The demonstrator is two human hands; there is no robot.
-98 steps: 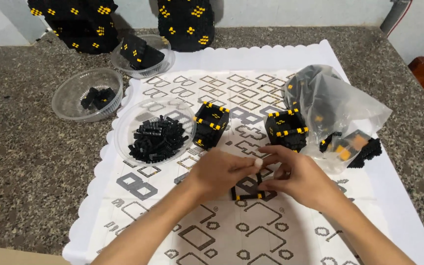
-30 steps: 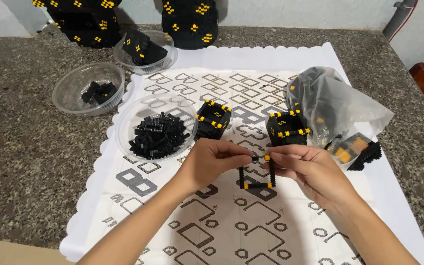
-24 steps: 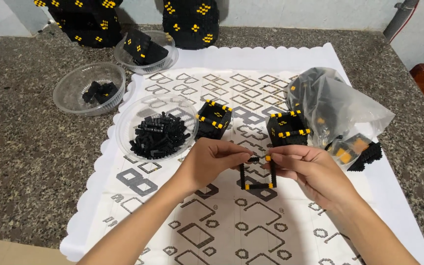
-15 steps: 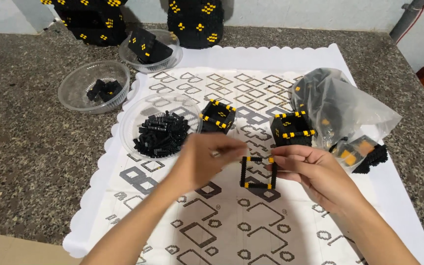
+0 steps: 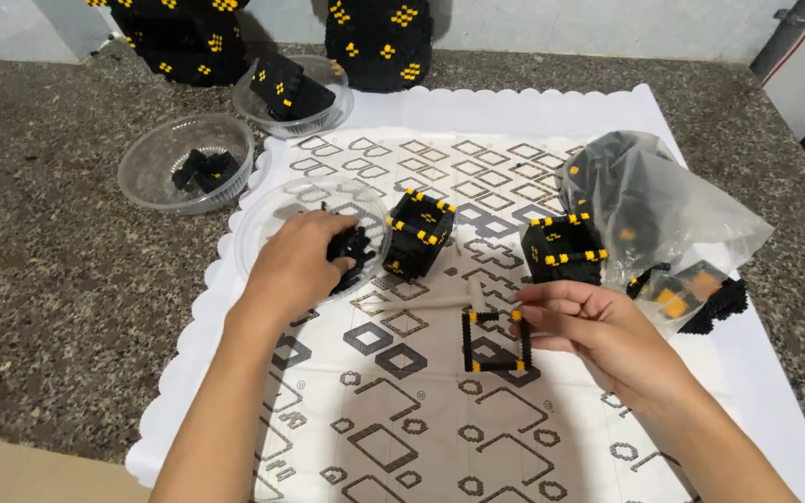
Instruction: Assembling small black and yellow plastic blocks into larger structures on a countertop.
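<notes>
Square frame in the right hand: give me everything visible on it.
The square frame is an open, hollow outline of small black blocks, looking like plastic, with yellow pieces at its corners and along its edges. It stands upright, roughly facing the camera, with its lower edge at the patterned white mat; whether it rests on the mat cannot be told. The right hand pinches its right side between the fingertips. The left hand is apart from it, in the clear dish of black pieces.

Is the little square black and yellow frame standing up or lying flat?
Standing up: the square black-and-yellow bead frame is upright, its right edge pinched by the right hand.
</notes>
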